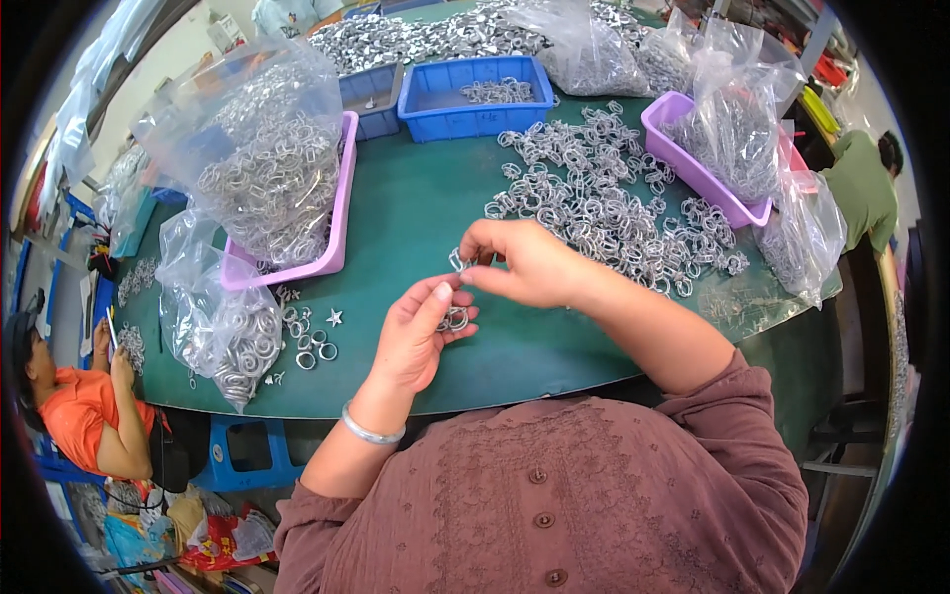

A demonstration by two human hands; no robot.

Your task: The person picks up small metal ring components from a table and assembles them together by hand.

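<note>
Top point(683, 495) is dull maroon with matching front embroidery point(475, 485), three round buttons point(543, 520), elbow-length sleeves point(727, 416), plus silver bangle point(371, 436) on left wrist point(384, 396).

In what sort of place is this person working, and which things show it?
Most likely a workshop or small factory for metal parts: small silvery pieces lie heaped on a green table, a clear bag of similar pieces sits in a purple tray, and a blue bin holds more.

orange-topped person point(81, 421), far left | blue stool point(241, 479), lower left | green-topped person point(857, 188), far right
</note>
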